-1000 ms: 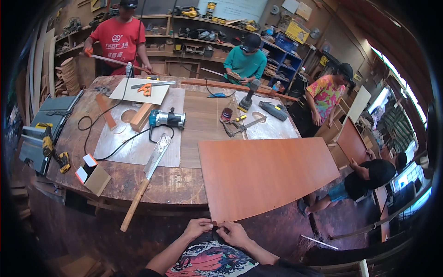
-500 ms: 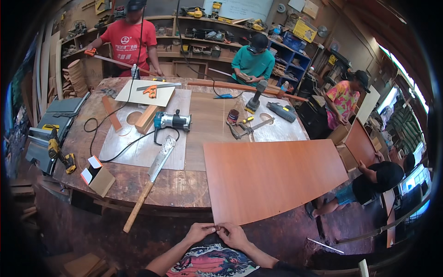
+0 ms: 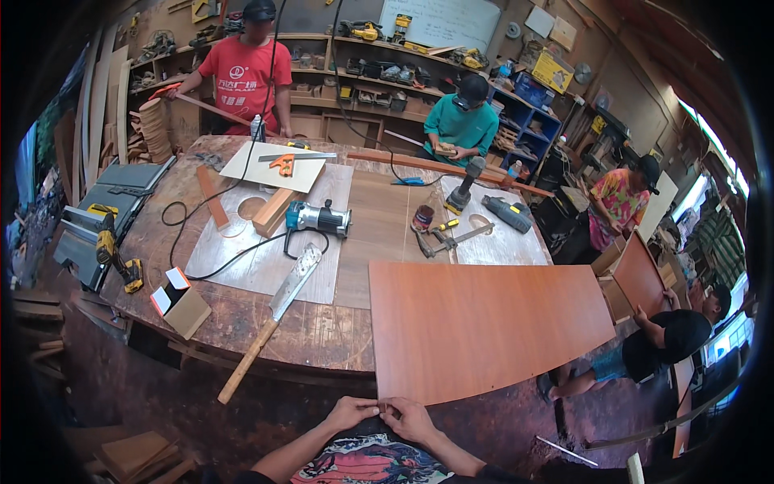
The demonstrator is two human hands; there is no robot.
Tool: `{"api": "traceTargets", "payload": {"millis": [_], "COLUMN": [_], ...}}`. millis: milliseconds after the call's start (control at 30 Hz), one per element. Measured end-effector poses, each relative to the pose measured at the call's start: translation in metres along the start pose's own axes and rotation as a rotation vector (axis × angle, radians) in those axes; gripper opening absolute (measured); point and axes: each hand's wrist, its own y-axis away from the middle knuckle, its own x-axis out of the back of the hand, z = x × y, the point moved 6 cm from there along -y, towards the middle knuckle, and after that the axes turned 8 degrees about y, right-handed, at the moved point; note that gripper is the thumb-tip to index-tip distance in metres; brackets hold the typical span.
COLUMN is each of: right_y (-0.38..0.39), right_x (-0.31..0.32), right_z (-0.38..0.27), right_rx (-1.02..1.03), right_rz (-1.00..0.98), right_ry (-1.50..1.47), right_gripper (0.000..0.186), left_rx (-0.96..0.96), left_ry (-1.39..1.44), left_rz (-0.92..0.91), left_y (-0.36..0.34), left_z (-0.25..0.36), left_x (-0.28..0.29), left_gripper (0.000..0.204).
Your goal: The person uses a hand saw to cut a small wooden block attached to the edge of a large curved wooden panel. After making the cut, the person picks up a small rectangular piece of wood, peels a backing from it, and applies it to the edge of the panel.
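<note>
A large reddish-brown wood panel [image 3: 492,331] lies partly on the workbench and juts over its near edge toward me. At its near left corner my left hand [image 3: 352,412] and my right hand [image 3: 409,419] meet, thumbs and fingertips pinched together. Between them shows a small brown piece [image 3: 384,406]; whether it is loose or fixed to the panel's edge I cannot tell. Left of the panel lies a broad-bladed tool with a wooden handle [image 3: 251,355]. Behind it rests a blue corded router [image 3: 318,219] on a pale board.
The scarred workbench [image 3: 330,339] also carries an open carton [image 3: 182,305], a clamp [image 3: 451,238], a cordless drill [image 3: 465,185] and an orange-handled square [image 3: 284,164]. Yellow drills [image 3: 117,254] hang at the left edge. Several co-workers stand around; one at right handles another panel [image 3: 641,270].
My view has shifted slightly, so the bench appears a little lower and further right. Both hands stay pinched at the panel's corner. The co-worker at far right has raised their head.
</note>
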Motion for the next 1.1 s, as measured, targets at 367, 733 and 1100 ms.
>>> {"api": "traceTargets", "payload": {"millis": [367,733,1100], "right_y": [0.016,-0.011,0.001], "right_x": [-0.005,0.002,-0.007], "right_z": [0.0,-0.006,-0.011], "right_rx": [0.01,0.065,-0.032], "right_rz": [0.03,0.058,-0.008], "right_ry": [0.057,0.029,0.091], "right_gripper": [0.024,0.022,0.031], "left_rx": [-0.023,-0.123,-0.04], "left_ry": [0.016,-0.012,0.332], "left_rz": [-0.022,-0.005,0.11], "left_y": [0.015,0.0,0.014], "left_z": [-0.001,0.026,-0.016], "left_x": [-0.011,0.006,-0.015], "left_gripper": [0.037,0.031,0.037]}}
